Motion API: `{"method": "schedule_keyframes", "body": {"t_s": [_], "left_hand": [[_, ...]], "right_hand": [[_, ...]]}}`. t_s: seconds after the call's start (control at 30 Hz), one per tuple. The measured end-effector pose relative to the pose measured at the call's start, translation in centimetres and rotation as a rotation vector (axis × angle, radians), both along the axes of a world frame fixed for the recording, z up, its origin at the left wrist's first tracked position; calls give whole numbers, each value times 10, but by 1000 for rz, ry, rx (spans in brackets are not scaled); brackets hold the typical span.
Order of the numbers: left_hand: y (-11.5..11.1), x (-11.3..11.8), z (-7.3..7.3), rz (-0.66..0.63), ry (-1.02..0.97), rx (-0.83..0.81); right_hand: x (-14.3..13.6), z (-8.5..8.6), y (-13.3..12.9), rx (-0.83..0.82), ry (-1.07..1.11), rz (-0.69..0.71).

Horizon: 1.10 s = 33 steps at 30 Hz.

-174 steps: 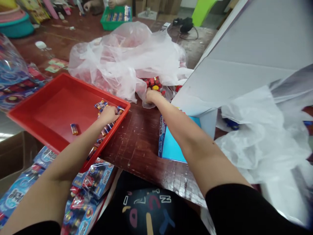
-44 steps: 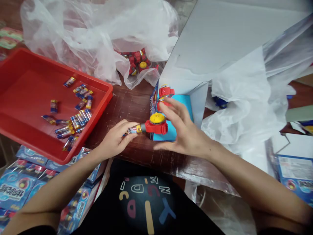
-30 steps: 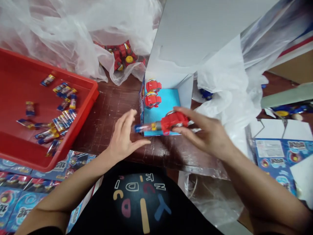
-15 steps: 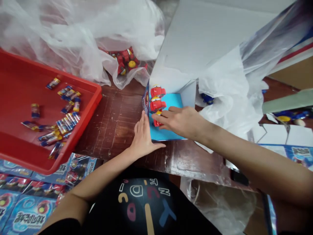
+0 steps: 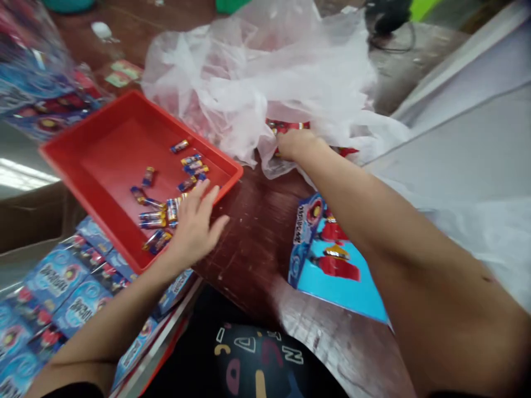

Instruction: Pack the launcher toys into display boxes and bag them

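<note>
First, nearest: one black printed shirt (image 5: 249, 359), worn. Blue packages (image 5: 56, 279), numerous, lower left, red parts under clear wrapping. One blue-floored box (image 5: 346, 296), open, on the dark red surface (image 5: 244, 237); red toys (image 5: 340, 270) inside beside its left wall, at least two in sight. Left hand (image 5: 194, 226), fingers spread, thumb apart, over the right rim of the red tray (image 5: 95, 143); contact with the tubes (image 5: 152, 224) cannot be told. These lie loose in the tray, mostly toward that rim. Right hand (image 5: 296, 145), farther out, at the mouth of a translucent bag (image 5: 244, 77); fingers bent down, tips hidden, grip cannot be told. Red pieces (image 5: 286, 126) show just beyond. Farthest: one white-capped bottle (image 5: 102, 30), upper left; one black corded item (image 5: 388, 16), upper right.
</note>
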State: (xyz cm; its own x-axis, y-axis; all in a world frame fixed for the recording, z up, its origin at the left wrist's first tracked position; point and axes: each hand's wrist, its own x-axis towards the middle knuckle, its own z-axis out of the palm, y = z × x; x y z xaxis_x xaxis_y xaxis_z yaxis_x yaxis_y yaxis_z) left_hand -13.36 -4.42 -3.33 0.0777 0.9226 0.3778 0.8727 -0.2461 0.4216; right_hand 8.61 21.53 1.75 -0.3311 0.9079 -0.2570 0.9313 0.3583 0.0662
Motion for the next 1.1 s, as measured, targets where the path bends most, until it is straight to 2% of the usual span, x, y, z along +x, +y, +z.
{"method": "schedule_keyframes", "body": {"t_s": [0.1,0.17,0.27,0.37,0.43,0.47,0.53,0.57,0.63,0.7,0.77,0.83,0.93,0.97,1.03,1.1], "left_hand": [[37,-73,-1,135,169,-129],[67,-96,-9,131,227,-258],[108,-96,-29,127,290,-340],[125,-78,-37,134,291,-319],[117,-67,-29,97,209,-260],[107,-62,-21,59,96,-228],[80,-48,0,-65,-271,-234],[63,-39,10,-133,-485,-294],[30,-18,26,-253,-815,-471],[3,5,34,-331,-1017,-613],[-15,24,33,-374,-1122,-684],[-24,36,31,-401,-1106,-738],[-32,44,30,-510,-906,-766],[-34,46,30,-545,-824,-714],[-38,52,29,-613,-662,-491],[-41,59,25,-727,-514,-202]], "right_hand": [[-31,-33,27,-72,-41,-52],[-39,-41,29,-94,-52,-78],[-35,-28,19,-88,-120,-45],[-6,6,-11,20,-57,133],[23,32,-48,80,177,290],[37,43,-71,75,336,354],[59,57,-121,35,626,416],[66,58,-144,43,709,424],[74,53,-185,137,721,435],[76,41,-213,234,626,435],[78,31,-231,244,573,430],[81,24,-244,226,567,444],[89,22,-262,230,551,499],[92,22,-268,220,561,479],[97,22,-277,132,635,363],[102,25,-282,-126,735,180]]}}
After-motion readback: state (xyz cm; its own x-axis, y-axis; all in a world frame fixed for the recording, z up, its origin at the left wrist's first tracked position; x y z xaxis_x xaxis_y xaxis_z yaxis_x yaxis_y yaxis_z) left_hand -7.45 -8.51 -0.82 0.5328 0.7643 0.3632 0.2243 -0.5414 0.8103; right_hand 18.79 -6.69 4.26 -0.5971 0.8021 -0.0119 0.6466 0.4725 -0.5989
